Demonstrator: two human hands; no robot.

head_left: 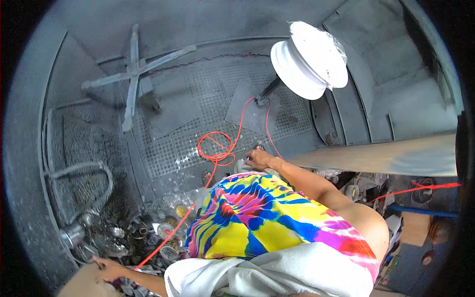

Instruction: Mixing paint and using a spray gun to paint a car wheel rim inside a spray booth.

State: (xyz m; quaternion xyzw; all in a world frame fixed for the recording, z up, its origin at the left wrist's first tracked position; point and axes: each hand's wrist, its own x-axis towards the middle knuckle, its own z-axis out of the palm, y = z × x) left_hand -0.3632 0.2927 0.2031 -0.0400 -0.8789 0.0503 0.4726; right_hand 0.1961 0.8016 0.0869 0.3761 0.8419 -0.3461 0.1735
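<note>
My left hand (108, 269) is low at the left, its fingers curled beside a thin, dark, rod-like part. Just past it is a shiny silver cylinder (74, 234); I cannot make out whether the two are joined. My right hand (261, 159) is in front of my body by the grey trousers (241, 167), with its fingers bent inward. Whatever they hold, if anything, is too small to name. Beyond it, a white wheel rim (307, 62) stands tilted on a dark post. A coiled red hose (217, 148) lies on the floor and runs back under my left arm.
A grey cross-shaped stand (133, 74) is at the far left. A grey bent pipe (106, 180) is on the left wall. Several cans and jars (168, 230) crowd the floor near my left arm. At the right is a long tan board (376, 153) above clutter.
</note>
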